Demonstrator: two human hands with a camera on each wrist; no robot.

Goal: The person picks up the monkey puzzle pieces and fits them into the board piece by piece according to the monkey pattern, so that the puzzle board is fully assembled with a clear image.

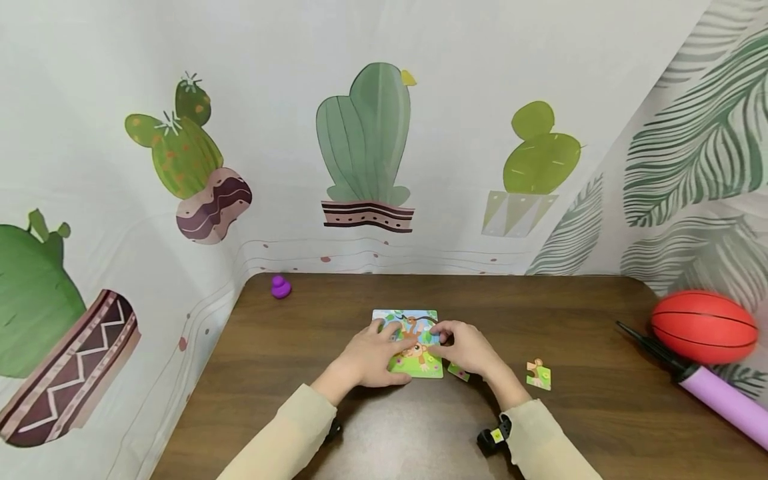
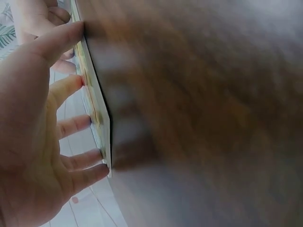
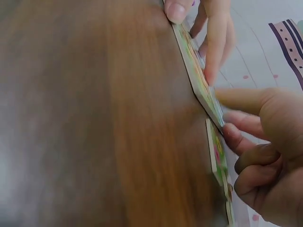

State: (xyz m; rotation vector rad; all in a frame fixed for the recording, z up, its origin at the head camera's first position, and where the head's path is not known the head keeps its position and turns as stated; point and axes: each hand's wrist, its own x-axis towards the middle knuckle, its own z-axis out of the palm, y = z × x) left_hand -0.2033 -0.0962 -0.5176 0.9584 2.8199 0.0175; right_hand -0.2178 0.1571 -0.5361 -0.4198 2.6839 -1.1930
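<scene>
A jigsaw puzzle (image 1: 420,365) with a monkey picture lies flat on the table, partly covered by both hands. My left hand (image 1: 372,357) rests on its left side with fingers spread; in the left wrist view, the fingertips (image 2: 78,81) touch the top face and near edge. At the puzzle's right edge, my right hand (image 1: 471,345) has its thumb over the picture and curled fingers against the side. Whether it pinches a separate piece there is hidden. One loose puzzle piece (image 1: 459,372) lies just below the right hand, and another puzzle piece (image 1: 539,375) sits farther right.
A purple rubber duck (image 1: 280,287) stands at the table's back left. Toward the right are a red ball (image 1: 704,327) with black lines and a lilac pump (image 1: 723,403) with a black nozzle. Cactus-printed cloth (image 1: 456,133) hangs behind the wooden table (image 1: 240,400).
</scene>
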